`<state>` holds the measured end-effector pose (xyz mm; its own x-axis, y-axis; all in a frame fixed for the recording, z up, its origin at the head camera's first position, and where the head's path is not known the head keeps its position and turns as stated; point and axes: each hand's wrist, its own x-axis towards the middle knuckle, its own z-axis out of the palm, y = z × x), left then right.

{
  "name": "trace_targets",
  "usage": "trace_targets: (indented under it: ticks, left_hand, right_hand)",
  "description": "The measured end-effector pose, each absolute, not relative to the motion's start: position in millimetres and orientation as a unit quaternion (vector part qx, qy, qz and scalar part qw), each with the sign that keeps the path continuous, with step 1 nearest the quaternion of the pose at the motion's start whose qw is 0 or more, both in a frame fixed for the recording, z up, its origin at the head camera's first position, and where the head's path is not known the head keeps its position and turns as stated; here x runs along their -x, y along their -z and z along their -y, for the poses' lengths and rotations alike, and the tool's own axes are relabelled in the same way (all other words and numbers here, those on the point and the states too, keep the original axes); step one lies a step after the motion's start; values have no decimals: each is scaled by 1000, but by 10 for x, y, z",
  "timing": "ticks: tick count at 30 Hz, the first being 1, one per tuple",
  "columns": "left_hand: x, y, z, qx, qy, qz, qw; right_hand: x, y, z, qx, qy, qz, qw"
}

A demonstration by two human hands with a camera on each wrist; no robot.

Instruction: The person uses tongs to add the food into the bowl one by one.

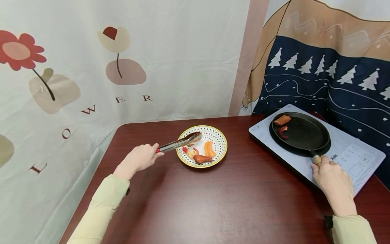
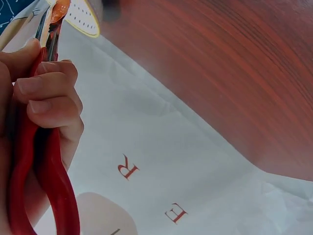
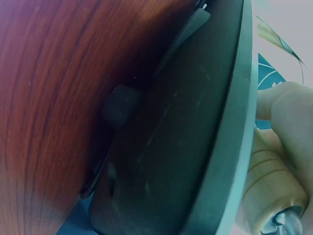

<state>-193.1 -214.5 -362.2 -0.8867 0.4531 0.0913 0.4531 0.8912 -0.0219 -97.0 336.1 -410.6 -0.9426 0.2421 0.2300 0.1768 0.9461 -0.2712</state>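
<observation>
Left hand: the left hand (image 1: 138, 159) is clamped round the red-handled tongs (image 1: 179, 143), whose tips lie over the plate; whether they pinch food cannot be told.
Right hand: the right hand (image 1: 335, 178) is wrapped round the wooden handle (image 1: 317, 160) of the pan (image 1: 304, 134).
Plate: the dotted plate (image 1: 220, 140) lies near the far edge of the table (image 1: 225, 200), bearing a drumstick (image 1: 201, 159), an orange slice (image 1: 209, 149) and a red-and-yellow piece (image 1: 190, 152).
Pan: set on the cooktop (image 1: 344, 139) at the table's far right corner; a brown chunk (image 1: 282, 120) and a curled tentacle (image 1: 280, 132) lie at its left side.
Likely faults: a slack squeeze on the tongs could drop a piece; tips pressed on the plate's rim could tip or slide it toward the far edge; a pull on the handle could drag the pan off centre.
Edges and room: the cooktop reaches close to the table's right edge, leaving little margin there; bare table between plate and cooktop, and toward the near edge, gives room for sideways travel; the hanging cloth (image 1: 182, 61) limits movement beyond the far edge.
</observation>
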Motion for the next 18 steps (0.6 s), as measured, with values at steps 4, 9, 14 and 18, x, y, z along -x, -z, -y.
trace_targets:
  ticks: [4,9,14,18]
  left_hand:
    - [1923,3623,2092,236,1,970,56]
    - [1930,3628,2009,238,4,970,57]
    - [1939,3644,1903,242,9,969,55]
    - [1938,3667,1804,245,13,967,61]
  right_hand:
    - [972,4113,-3370,108,-123,978,127]
    - [978,4127,-3370,104,-123,977,142]
    - [979,4131,-3366,100,-124,976,148]
    - [972,4128,-3366,100,-125,977,142]
